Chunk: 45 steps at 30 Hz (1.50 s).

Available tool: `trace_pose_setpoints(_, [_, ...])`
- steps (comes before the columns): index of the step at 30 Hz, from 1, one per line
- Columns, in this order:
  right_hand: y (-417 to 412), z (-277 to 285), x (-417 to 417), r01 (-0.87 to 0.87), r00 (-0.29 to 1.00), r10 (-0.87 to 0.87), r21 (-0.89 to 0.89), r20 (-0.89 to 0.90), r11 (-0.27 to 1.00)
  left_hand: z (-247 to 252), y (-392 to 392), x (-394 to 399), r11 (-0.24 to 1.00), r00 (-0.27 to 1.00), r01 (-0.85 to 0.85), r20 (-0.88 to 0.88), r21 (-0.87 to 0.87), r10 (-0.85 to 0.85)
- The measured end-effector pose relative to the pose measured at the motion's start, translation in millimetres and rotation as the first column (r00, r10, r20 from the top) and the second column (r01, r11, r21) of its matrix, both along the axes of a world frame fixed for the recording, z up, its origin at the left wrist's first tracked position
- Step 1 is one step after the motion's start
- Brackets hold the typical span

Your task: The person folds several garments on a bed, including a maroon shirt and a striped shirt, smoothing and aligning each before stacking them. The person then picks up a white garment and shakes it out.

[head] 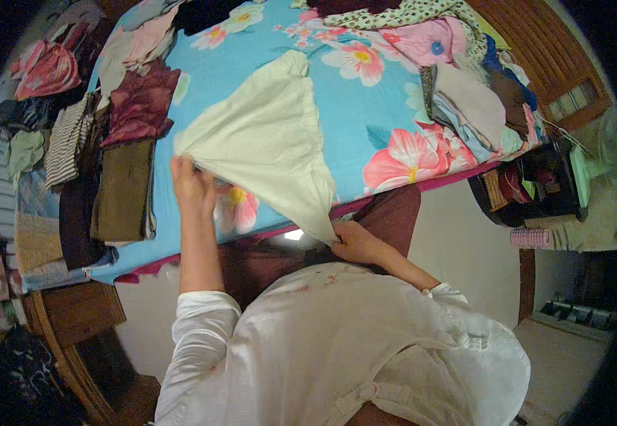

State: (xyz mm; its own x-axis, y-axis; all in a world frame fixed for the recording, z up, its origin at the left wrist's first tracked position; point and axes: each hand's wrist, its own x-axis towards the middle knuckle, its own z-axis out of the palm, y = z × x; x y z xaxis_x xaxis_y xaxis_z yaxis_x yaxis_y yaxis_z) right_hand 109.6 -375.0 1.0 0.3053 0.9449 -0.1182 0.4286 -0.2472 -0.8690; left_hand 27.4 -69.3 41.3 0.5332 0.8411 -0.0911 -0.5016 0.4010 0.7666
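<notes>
A pale cream cloth garment (271, 128) is spread in a rough triangle over the blue flowered bedsheet (249, 58). My left hand (194, 183) grips its left corner, slightly blurred, just above the sheet. At the near edge of the bed, my right hand (355, 242) pinches the garment's lower right corner, so the cloth is drawn taut between the two hands. The garment's far end lies on the sheet towards the middle of the bed. Its exact kind cannot be told.
Folded brown trousers (123, 191), a maroon garment (140, 104) and striped cloth (68, 141) lie along the left side. Folded light clothes (468, 104) and a pink garment (428, 42) are at the right. A wooden table (76, 314) stands at lower left, a dark rack (543, 181) at right.
</notes>
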Motion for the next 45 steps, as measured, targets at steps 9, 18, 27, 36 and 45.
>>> trace_pose_setpoints(9, [24, -3, 27, -0.129, 0.990, 0.136, -0.123, 0.047, 0.984, -108, -27, -157, 0.932, 0.803, -0.247, -0.594, -0.266, 0.043])
trace_pose_setpoints(18, [133, -55, 86, 0.540, 0.838, -0.537, 0.009, -0.094, 0.842, -73, -44, -123, 0.379, 0.315, 0.214, -0.431, 0.900, 0.845])
trace_pose_setpoints(27, [152, -39, 62, 0.396, 0.773, -0.293, 0.068, -0.564, 0.916, -56, -38, 2, 0.610, 0.649, 0.320, -0.637, 0.725, 0.417])
trace_pose_setpoints(36, [38, -10, 5, -0.170, 0.948, 0.091, -0.242, -0.304, 0.955, -92, -39, -8, 0.618, 0.551, 0.470, -0.756, 0.630, 0.352])
trace_pose_setpoints(45, [29, 60, 81, 0.473, 0.821, -0.392, 0.111, -0.414, 0.874, 15, 25, -30, 0.610, 0.720, 0.322, -0.606, 0.724, 0.339])
